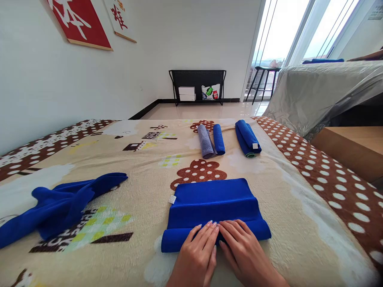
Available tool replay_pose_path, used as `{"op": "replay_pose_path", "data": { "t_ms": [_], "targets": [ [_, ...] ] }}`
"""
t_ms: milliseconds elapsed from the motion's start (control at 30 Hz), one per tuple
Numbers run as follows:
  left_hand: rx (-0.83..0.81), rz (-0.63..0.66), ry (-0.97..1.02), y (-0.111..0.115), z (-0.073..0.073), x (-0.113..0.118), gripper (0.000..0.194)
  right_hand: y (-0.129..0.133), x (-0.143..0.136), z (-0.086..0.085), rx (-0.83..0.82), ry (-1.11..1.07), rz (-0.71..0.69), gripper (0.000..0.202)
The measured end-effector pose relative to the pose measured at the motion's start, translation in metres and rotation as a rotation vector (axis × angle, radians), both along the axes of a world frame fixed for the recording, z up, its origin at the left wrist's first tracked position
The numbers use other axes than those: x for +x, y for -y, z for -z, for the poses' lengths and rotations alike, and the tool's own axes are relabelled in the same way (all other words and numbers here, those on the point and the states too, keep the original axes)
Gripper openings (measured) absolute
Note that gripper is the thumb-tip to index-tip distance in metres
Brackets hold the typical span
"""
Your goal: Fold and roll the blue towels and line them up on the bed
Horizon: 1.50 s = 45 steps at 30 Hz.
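Fingers (206,234) side by side, left hand (195,254) and right hand (245,250) equally near, cover the blue towel's (211,194) left-to-right roll (176,240); flat cloth lies ahead. Pinching: cannot tell.

White walls (194,36) — bright windows (278,32) (black stool (267,69) near) — glossy floor (173,110).

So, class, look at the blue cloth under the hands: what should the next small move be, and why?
Probably roll it one more turn away from the body. The left hand and right hand both rest on the rolled near edge of the blue cloth, while its far part lies unrolled, leaving more to take up.
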<state>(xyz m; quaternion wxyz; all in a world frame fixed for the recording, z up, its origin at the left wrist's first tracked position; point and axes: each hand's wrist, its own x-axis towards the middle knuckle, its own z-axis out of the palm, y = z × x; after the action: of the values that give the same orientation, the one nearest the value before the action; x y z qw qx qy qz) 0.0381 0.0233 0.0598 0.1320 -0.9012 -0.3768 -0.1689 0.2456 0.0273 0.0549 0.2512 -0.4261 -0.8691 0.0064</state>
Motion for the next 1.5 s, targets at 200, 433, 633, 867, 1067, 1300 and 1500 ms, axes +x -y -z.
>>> {"op": "replay_pose_path", "data": {
  "t_ms": [200, 433, 633, 867, 1067, 1300, 1500],
  "targets": [
    [0.036, -0.393, 0.003, 0.002, 0.026, -0.068, 0.05, -0.004, 0.068, 0.02, 0.083, 0.155, 0.194, 0.044],
    [0.018, -0.112, 0.108, 0.009, -0.001, -0.022, 0.053, 0.001, 0.032, -0.004, 0.004, 0.022, 0.055, 0.025],
    [-0.144, -0.132, 0.029, -0.007, 0.005, -0.011, 0.046, -0.01, 0.025, 0.003, -0.089, 0.093, 0.057, 0.036],
    [0.119, -0.424, 0.111, 0.01, 0.017, -0.069, 0.051, -0.001, 0.08, 0.021, 0.152, 0.122, 0.309, 0.037],
    [-0.144, -0.057, 0.084, -0.01, -0.002, 0.012, 0.052, -0.009, -0.005, 0.001, -0.1, 0.039, 0.03, 0.036],
    [-0.032, -0.393, 0.102, -0.021, 0.021, -0.055, 0.04, -0.031, 0.065, 0.023, -0.075, 0.175, 0.365, 0.047],
    [0.046, -0.197, 0.072, -0.015, 0.006, -0.005, 0.042, -0.022, 0.016, 0.009, -0.044, 0.094, 0.27, 0.038]
  ]
}}
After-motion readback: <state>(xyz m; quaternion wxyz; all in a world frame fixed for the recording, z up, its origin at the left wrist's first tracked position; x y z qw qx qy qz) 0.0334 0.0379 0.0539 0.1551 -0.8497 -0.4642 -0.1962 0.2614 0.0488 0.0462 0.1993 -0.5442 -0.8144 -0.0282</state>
